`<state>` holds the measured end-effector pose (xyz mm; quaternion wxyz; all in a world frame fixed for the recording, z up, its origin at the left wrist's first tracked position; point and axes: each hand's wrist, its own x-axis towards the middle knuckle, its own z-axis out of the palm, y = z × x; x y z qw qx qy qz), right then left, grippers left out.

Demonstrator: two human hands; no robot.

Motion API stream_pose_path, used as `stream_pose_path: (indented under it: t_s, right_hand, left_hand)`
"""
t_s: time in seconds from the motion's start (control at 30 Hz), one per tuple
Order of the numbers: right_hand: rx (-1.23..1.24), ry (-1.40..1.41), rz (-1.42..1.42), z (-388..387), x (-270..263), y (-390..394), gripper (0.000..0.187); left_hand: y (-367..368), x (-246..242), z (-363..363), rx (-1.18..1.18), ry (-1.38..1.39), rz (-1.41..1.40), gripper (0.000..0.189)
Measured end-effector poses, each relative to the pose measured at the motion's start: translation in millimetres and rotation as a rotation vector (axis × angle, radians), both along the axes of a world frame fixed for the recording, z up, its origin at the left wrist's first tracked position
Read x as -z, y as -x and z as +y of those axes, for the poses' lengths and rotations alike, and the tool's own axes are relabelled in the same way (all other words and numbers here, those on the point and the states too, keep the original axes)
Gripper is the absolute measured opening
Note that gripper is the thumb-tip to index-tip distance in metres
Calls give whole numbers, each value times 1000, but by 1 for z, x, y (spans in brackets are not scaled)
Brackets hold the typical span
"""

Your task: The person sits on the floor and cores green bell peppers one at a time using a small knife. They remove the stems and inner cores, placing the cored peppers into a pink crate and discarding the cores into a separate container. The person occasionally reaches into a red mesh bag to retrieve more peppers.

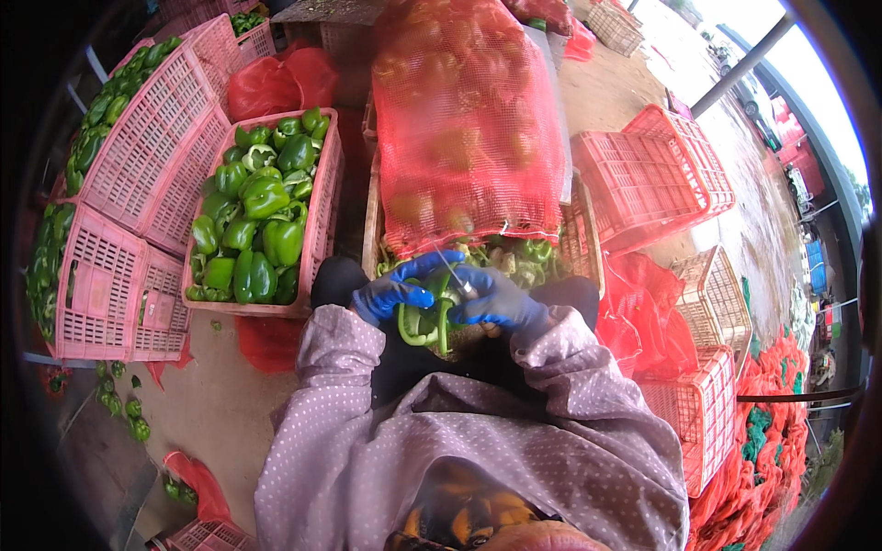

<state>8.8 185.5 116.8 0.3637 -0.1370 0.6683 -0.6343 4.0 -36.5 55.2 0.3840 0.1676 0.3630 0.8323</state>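
Note:
My left hand [394,295], in a blue-coated glove, grips a green bell pepper [417,329] from the side. The pepper is cut open, and its hollow inside and pale cut edges show. In the same kind of glove, my right hand [497,302] is closed around a small knife [451,270], whose thin blade points up and away from me. My right fingers are also close against the pepper; whether they press on it is unclear. Just beyond both hands, pepper scraps and cores [527,262] lie in a crate [591,237] beneath a full red mesh sack [468,131].
To the left stands a pink crate [324,227] filled with green peppers [265,196]. More pepper-filled crates [148,131] are stacked farther left. Plastic crates [648,172] and red mesh sacks [648,317] stand at right. Several small peppers [134,413] lie on the left floor.

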Motion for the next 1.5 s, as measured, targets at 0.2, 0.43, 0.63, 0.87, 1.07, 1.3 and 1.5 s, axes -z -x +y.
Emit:
stream_pose_path:
  t_s: [0.2,0.43,0.63,0.87,1.07,1.3,1.5]
  right_hand:
    - [1,-43,503,-24,-9,-11,50]
    - [125,-109,676,-56,-24,-21,32]
    - [286,-191,596,-81,-6,-1,17]
    - [481,-75,643,-107,-25,39,13]
    - [331,258,207,-74,-13,55,45]
    - [496,244,-51,-59,32,46,43]
    - [528,172,-78,-59,58,34,40]
  left_hand:
    - [-23,-5,2,-200,-209,-54,76]
    - [-40,-10,-2,-779,-201,531,59]
    - [-29,4,-13,-882,-188,19,51]
    - [-13,-21,-30,-1322,-203,58,51]
    - [-32,-15,-193,-1765,205,405,49]
    - [-9,49,-411,-1366,1372,202,47]
    - [33,121,-475,-1373,1775,-49,73]
